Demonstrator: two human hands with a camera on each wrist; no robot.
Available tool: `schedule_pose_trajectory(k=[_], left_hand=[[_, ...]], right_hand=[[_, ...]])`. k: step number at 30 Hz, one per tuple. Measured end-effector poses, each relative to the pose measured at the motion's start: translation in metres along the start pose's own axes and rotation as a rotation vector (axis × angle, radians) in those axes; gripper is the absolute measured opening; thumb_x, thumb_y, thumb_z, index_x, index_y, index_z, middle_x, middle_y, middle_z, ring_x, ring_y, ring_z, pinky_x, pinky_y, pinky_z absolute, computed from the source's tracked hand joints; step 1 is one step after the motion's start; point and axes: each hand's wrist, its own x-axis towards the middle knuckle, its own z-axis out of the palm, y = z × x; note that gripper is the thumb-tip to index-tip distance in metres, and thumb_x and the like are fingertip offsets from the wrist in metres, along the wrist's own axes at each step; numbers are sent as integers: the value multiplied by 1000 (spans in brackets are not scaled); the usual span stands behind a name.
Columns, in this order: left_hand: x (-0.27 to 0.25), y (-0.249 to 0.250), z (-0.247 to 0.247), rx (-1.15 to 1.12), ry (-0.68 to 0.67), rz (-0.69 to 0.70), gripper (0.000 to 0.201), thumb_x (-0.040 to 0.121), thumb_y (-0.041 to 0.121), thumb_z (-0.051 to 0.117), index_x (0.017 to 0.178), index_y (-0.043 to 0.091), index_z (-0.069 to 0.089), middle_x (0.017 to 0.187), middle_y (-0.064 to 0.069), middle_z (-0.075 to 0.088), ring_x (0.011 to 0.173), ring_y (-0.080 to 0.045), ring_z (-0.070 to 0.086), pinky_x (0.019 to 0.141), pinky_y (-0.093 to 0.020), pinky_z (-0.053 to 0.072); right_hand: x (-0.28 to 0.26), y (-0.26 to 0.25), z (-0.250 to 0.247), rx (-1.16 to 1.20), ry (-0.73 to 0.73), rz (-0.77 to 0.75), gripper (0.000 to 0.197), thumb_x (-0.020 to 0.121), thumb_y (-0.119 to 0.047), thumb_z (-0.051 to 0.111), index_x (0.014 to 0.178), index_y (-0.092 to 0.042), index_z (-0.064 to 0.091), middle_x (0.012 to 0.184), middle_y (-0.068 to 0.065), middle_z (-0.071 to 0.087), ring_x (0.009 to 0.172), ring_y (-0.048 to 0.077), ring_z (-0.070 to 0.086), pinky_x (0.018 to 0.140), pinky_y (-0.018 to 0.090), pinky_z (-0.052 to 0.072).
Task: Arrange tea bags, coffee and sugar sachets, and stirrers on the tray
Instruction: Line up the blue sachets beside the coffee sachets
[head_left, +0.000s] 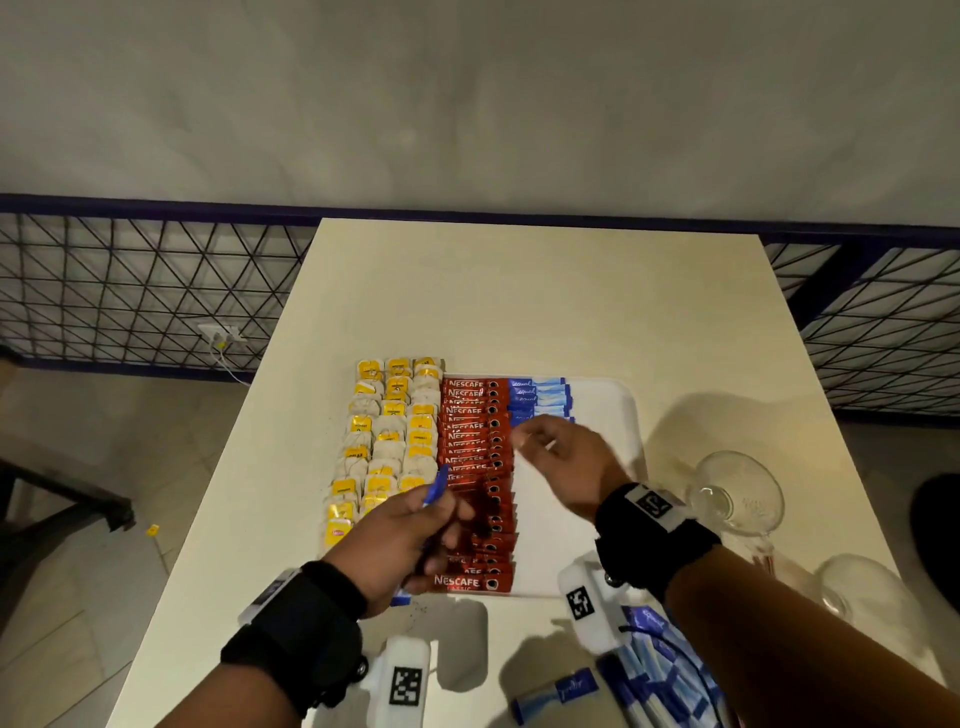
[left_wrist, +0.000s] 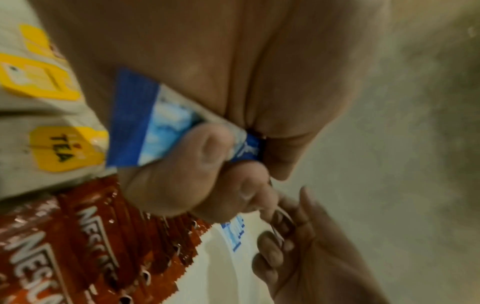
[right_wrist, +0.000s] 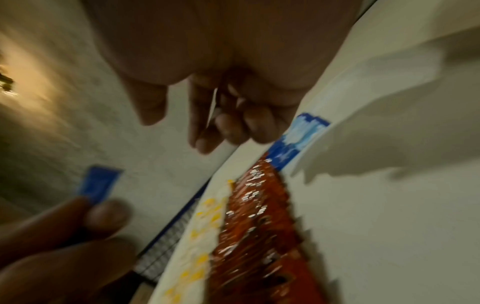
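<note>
Now, step in hand: laying the blue sugar sachets (head_left: 537, 397) into a column on the white tray (head_left: 618, 410), beside the coffee sachets (head_left: 475, 467).
Left hand (head_left: 400, 535): thumb and fingers clamped on one blue sachet (left_wrist: 145, 127), held above the tea bags (head_left: 384, 447).
Right hand (head_left: 563, 462): over the tray's sugar column, fingers loosely curled; whether they hold anything, I cannot tell.
Next move: probably passing the held sachet across and setting it below the last blue one, edges aligned.
Count: three tea columns, one coffee column, about five sugars laid; exact totals too overlapped to count.
Stirrers: none on the tray yet.
</note>
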Motion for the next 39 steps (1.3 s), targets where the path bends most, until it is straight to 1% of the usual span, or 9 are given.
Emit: schedule_pose_trajectory(k=[3, 6, 9, 16, 22, 25, 27, 35, 39], left_hand=[[1, 8, 16, 95, -121, -4, 25, 102, 25, 43, 103, 5, 59, 67, -2, 47, 47, -12, 34, 38, -18, 24], [-1, 12, 25, 121, -172, 17, 15, 101, 21, 48, 94, 10, 53, 68, -4, 49, 47, -13, 35, 39, -18, 24], [-5, 10, 24, 55, -65, 66, 9, 98, 17, 52, 100, 8, 54, 70, -5, 59, 44, -12, 38, 38, -17, 25], [-6, 4, 27, -1, 236, 261, 10, 95, 10, 57, 99, 9, 67, 68, -7, 65, 38, -9, 34, 41, -20, 27], [-9, 5, 29, 258, 335, 396, 23, 86, 16, 71, 102, 32, 73, 90, 14, 72, 81, -1, 66, 90, -35, 54], [-10, 8, 30, 170, 354, 390, 18, 89, 17, 66, 104, 25, 72, 61, 19, 60, 53, -3, 49, 69, -48, 48], [-6, 8, 29, 125, 399, 419, 17, 91, 11, 64, 95, 25, 71, 57, 17, 57, 48, -4, 42, 58, -29, 42], [10, 8, 27, 109, 476, 430, 10, 87, 10, 69, 86, 20, 70, 67, 7, 57, 57, -6, 49, 58, -23, 43], [13, 4, 46, 56, 366, 349, 9, 87, 7, 68, 81, 12, 63, 55, 8, 52, 39, -1, 40, 48, -21, 34]], right_hand=[[-19, -16, 18, 277, -228, -91, 5, 81, -43, 69, 86, -41, 69, 88, -8, 70, 79, 10, 62, 74, 27, 47], [-24, -16, 20, 294, -152, -136, 10, 81, -38, 70, 78, -29, 70, 73, -5, 68, 68, 10, 60, 69, 30, 50], [-30, -17, 7, 321, -59, -102, 14, 90, -21, 65, 77, -22, 67, 61, -10, 64, 50, -2, 51, 55, 12, 38], [-37, -13, -4, 390, -44, -10, 13, 93, -17, 61, 83, -18, 68, 69, 3, 69, 43, 6, 40, 48, 21, 35], [-38, -18, -5, 539, -12, -8, 8, 90, -10, 63, 84, -11, 69, 71, 7, 70, 47, 15, 45, 51, 25, 40], [-36, -16, -7, 506, -9, -34, 11, 89, -6, 64, 90, -16, 67, 76, 11, 71, 49, 15, 49, 53, 26, 42], [-36, -14, -7, 518, -13, -34, 14, 90, -6, 63, 96, -19, 64, 81, 12, 73, 49, 16, 49, 52, 27, 41], [-30, -4, 0, 506, 47, 16, 5, 87, -14, 69, 88, -16, 64, 79, 2, 62, 54, 15, 52, 54, 29, 42], [-28, -3, 11, 456, -39, -66, 5, 87, -13, 69, 84, -16, 66, 79, -4, 65, 55, 12, 54, 54, 27, 42]])
